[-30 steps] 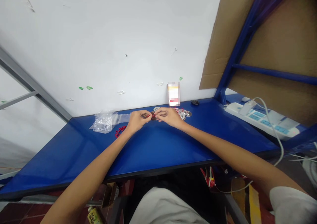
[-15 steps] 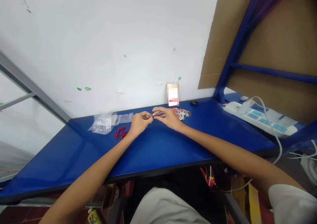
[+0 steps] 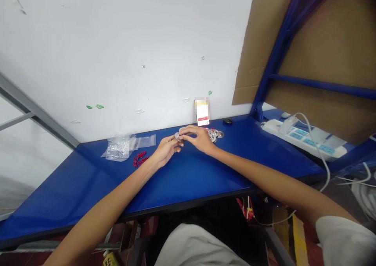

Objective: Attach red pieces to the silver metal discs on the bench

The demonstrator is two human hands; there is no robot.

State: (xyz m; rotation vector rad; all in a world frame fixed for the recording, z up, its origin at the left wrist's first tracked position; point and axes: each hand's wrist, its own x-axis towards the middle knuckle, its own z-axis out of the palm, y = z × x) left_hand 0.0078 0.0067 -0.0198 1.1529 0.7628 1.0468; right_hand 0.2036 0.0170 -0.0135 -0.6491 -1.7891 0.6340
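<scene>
My left hand [image 3: 167,151] pinches the edge of a small silver cymbal [image 3: 178,136] between thumb and fingers, above the blue table. The fingers of my right hand [image 3: 198,138] are closed on the same cymbal from the other side. Behind it, a second pale round disc [image 3: 181,130] shows at the right fingertips, mostly hidden. To the right of my right hand lies a pile of small silver cymbals [image 3: 216,134], some with red cord loops. Several red cords [image 3: 140,158] lie beside my left wrist.
Clear plastic bags [image 3: 119,147] lie at the back left of the blue table [image 3: 188,180]. A lit phone [image 3: 202,113] leans on the white wall. Near it sits a black round object [image 3: 227,121]. A white power strip [image 3: 305,140] with a cable stands at the right.
The cymbal between my hands has turned its face into view. My left hand has rolled over, its lower fingers spreading from their earlier curl. The camera view has shifted slightly.
</scene>
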